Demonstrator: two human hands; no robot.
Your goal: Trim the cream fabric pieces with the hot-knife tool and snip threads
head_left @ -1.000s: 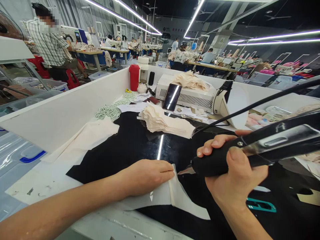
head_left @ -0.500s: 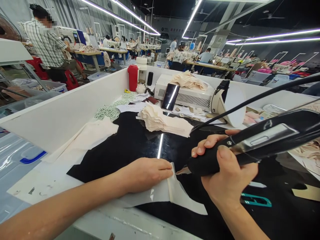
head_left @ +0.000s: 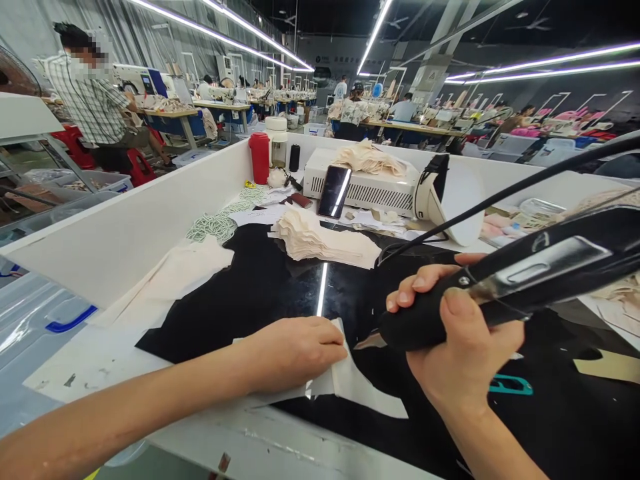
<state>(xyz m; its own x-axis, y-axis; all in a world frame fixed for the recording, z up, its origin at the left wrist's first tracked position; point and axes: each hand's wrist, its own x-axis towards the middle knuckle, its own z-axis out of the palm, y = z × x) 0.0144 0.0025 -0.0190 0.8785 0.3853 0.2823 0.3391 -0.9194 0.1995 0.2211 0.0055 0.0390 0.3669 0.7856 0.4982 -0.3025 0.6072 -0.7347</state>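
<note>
The left hand [head_left: 295, 353] lies low over the black work surface [head_left: 260, 287], its thumb and fingers closed together on the upper end of the pale cloth piece [head_left: 363, 390]; I suppose this is so that the cloth cannot slide. The cloth lies flat below the fingertips, its narrow tail pointing to the lower right. The right hand [head_left: 465, 340] is wrapped firmly around the black tool [head_left: 545, 260], with the thumb on top, perhaps to steer its thin end well. The metal tip [head_left: 371, 341] is just beside the edge of the cloth, but whether the 2 touch I cannot tell. At the right wrist lies the teal handle [head_left: 515, 385], probably left close for an easy reach.

Beyond the hands, the stack of cloth pieces [head_left: 325, 241] rests on the black surface, seemingly put aside to leave room for the hands. Near the left wall [head_left: 140, 220] is a heap of green cord [head_left: 213, 229]. The phone [head_left: 334, 192] leans on the white vented box [head_left: 380, 190], which appears to serve as its support. Farther away, a co-worker in a checked shirt [head_left: 93, 93] sits by a sewing table
</note>
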